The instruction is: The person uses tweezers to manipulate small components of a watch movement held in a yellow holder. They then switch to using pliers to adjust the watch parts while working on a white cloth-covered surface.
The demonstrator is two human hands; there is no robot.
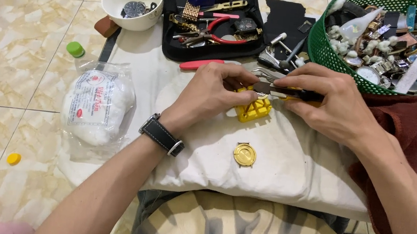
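My left hand point(211, 93), with a black-strapped watch on its wrist, grips a yellow grid-shaped holder block point(253, 109) resting on a white cushion point(288, 160). My right hand point(328, 100) holds a slim dark tool with a yellow handle point(289, 93), its metal tip laid across the top of the block, where a small part sits under my fingers. A round gold watch case back point(245, 154) lies on the cushion just below the block.
An open black tool case point(209, 12) with pliers, a blue tool and bracelets lies behind. A green basket point(390, 41) of watches stands at top right, a white bowl point(131, 2) top left, a cotton bag point(97, 107) at left, a dark red cloth point(410, 133) at right.
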